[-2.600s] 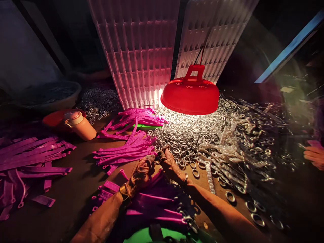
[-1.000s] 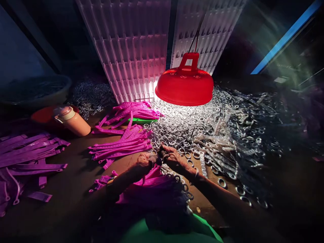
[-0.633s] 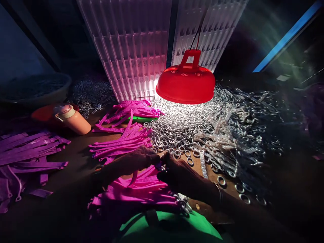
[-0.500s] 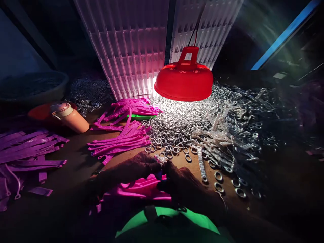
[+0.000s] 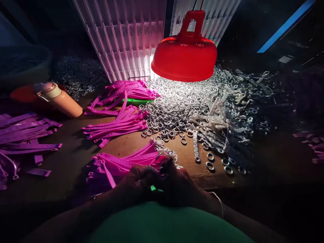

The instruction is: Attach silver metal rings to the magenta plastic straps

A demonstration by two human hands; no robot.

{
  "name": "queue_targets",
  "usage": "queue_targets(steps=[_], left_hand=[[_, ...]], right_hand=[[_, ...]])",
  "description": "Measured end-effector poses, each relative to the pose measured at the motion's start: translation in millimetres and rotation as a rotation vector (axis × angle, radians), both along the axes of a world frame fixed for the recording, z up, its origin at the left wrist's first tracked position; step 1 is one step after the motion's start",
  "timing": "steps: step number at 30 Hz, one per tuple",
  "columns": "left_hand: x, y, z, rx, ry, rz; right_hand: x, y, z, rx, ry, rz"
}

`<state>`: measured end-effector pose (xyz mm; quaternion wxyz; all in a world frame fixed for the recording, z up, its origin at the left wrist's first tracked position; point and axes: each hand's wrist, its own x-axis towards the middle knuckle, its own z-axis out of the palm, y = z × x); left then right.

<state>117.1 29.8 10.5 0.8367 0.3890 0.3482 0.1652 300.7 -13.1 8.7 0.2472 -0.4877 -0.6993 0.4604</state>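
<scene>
My left hand (image 5: 144,179) and my right hand (image 5: 178,182) meet close to my body, fingers closed together at the near edge of the table. Shadow hides what sits between the fingertips; a small bright green patch shows below them. Just beyond lies a bundle of pink straps (image 5: 131,158) with small loops at their ends. Pale linked pieces (image 5: 165,146) rest at the right end of that bundle, beside my fingers. Farther off is a large heap of loose silvery rings (image 5: 169,116), and a second pile of pink straps (image 5: 118,125) lies left of it.
A red lamp (image 5: 184,59) hangs low over the ring heap. Clear ribbed strips (image 5: 212,131) pile up at right. An orange bottle (image 5: 63,99) leans at left, near more purple-lit straps (image 5: 22,131). A ribbed translucent panel (image 5: 126,40) stands behind.
Both hands have drawn back from above the near pink bundle toward my body, uncovering the straps and pale linked pieces. The view has tilted downward, so the lamp sits higher.
</scene>
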Motion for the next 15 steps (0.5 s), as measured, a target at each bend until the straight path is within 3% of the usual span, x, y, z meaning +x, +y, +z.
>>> queue_targets(steps=[7,15], left_hand=[[9.0,-0.3,-13.3,-0.103,-0.046,0.038],[8.8,5.6,-29.2,-0.109,0.049,0.039]], right_hand=[[3.9,12.7,-6.6,-0.044,-0.128,0.116],[3.0,26.9,9.0,-0.04,-0.266,0.28]])
